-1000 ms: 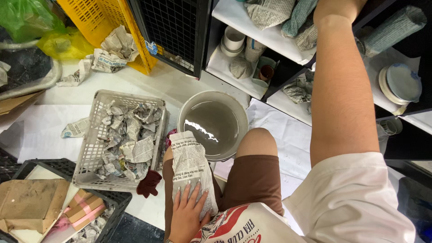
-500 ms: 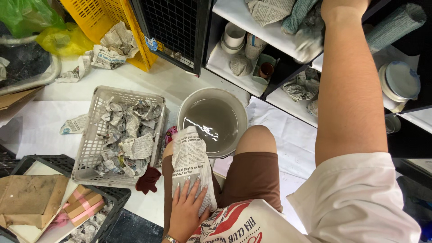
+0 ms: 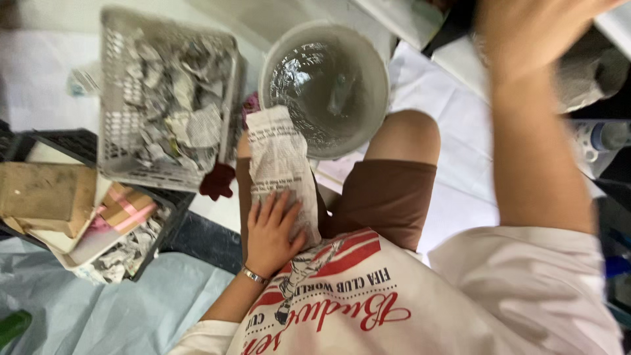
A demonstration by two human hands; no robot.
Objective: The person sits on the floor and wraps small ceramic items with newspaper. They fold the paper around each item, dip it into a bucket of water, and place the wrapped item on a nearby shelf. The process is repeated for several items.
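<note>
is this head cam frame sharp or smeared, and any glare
Head view: motion-blurred throughout, worst at the raised right hand and the shelves behind it; the left hand on the newspaper-wrapped bundle is softer but readable; pale reflections ripple on the water in the bucket; lighting is even, without hard shadows.

You wear a white T-shirt [image 3: 407, 309] with red and black print, brown shorts [image 3: 388, 197], and a thin bracelet [image 3: 254, 275] on your left wrist

A pottery storeroom or workshop: a crate of crumpled newspaper [image 3: 167, 98], water bucket [image 3: 323, 82], shelving [image 3: 420, 20].
</note>
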